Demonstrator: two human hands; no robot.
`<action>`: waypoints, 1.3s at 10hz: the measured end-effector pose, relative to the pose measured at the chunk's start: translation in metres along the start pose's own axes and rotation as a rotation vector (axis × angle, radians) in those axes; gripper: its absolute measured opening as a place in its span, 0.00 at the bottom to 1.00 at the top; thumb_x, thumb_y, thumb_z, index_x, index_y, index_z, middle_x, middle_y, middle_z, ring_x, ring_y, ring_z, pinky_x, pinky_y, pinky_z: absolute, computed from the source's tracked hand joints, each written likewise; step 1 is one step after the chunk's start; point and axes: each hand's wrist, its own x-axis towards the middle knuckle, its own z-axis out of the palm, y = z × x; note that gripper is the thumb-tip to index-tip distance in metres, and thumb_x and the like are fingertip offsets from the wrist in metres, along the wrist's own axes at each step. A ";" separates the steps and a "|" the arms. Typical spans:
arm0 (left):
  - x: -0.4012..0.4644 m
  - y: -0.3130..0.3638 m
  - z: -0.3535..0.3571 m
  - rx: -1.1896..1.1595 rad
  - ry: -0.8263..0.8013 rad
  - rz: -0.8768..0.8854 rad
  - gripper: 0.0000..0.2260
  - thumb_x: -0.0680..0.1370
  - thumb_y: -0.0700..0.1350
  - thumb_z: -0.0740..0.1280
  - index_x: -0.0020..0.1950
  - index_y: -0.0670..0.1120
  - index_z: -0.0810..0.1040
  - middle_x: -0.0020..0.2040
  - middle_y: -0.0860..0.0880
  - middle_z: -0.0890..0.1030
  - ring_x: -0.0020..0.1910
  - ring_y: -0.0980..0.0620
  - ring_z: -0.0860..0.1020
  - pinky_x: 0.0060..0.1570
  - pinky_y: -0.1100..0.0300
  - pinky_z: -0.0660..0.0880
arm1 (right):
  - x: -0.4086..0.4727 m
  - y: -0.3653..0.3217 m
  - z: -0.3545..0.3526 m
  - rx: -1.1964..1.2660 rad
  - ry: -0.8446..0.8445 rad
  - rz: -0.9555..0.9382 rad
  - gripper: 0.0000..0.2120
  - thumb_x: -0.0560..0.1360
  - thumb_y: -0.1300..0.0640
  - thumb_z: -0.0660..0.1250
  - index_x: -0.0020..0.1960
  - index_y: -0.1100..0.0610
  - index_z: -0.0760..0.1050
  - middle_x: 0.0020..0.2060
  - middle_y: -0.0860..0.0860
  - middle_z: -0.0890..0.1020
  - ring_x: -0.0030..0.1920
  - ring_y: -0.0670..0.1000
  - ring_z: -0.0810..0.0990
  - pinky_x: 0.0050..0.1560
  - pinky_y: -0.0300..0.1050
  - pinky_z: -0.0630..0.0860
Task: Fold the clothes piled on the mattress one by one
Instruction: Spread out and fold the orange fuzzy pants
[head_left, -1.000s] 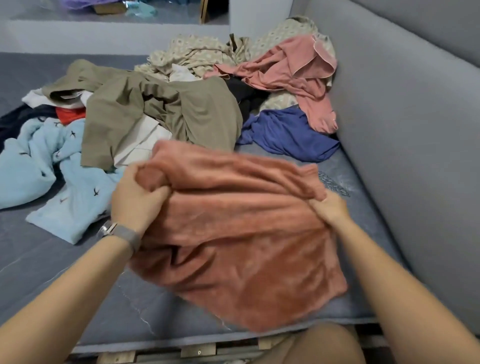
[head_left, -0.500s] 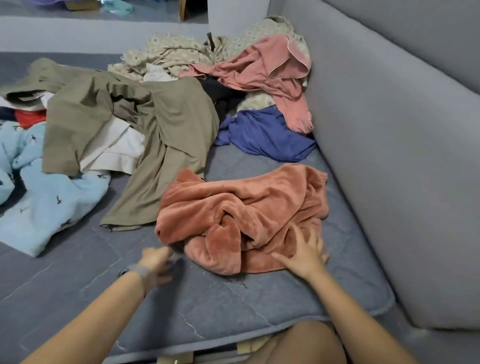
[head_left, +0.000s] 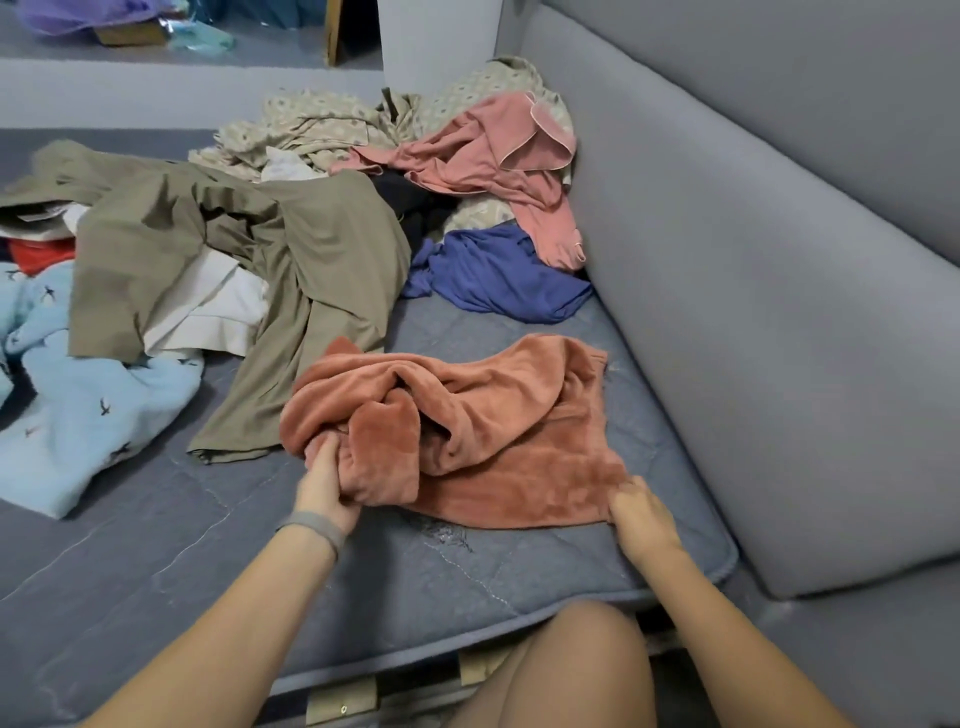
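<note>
Both hands are on the fuzzy orange garment (head_left: 467, 426), which lies crumpled on the near part of the mattress (head_left: 156, 561): the left hand (head_left: 324, 483) grips a bunched fold at its near left, and the right hand (head_left: 641, 514) pinches its near right corner. No fold shows in it yet, and no folded stack is in view. Behind it the pile (head_left: 291, 228) of olive, blue, pink and patterned clothes lies untouched, so nearly everything seems left to do.

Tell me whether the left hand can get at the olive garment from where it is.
Probably yes: the left hand grips the fuzzy orange garment, and the olive garment lies uncovered just beyond it.
</note>
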 end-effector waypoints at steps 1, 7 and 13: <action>-0.039 0.031 -0.022 -0.086 -0.041 0.088 0.11 0.79 0.52 0.64 0.56 0.50 0.82 0.54 0.50 0.83 0.53 0.53 0.81 0.44 0.59 0.80 | -0.015 0.025 -0.008 -0.083 -0.275 0.211 0.15 0.82 0.59 0.55 0.64 0.61 0.74 0.63 0.58 0.77 0.66 0.57 0.74 0.63 0.47 0.72; -0.083 0.015 -0.080 0.515 0.057 -0.283 0.11 0.79 0.50 0.60 0.49 0.43 0.75 0.50 0.45 0.76 0.42 0.47 0.76 0.41 0.53 0.73 | -0.004 -0.035 -0.006 1.583 0.180 0.738 0.15 0.80 0.59 0.61 0.65 0.63 0.69 0.54 0.63 0.79 0.40 0.60 0.81 0.24 0.48 0.80; -0.060 -0.045 -0.049 0.628 -0.260 -0.008 0.09 0.77 0.54 0.67 0.50 0.49 0.74 0.52 0.50 0.78 0.53 0.50 0.76 0.54 0.45 0.77 | -0.091 -0.114 0.009 0.358 -0.180 -0.256 0.37 0.72 0.52 0.68 0.77 0.51 0.57 0.77 0.51 0.58 0.77 0.53 0.54 0.76 0.51 0.55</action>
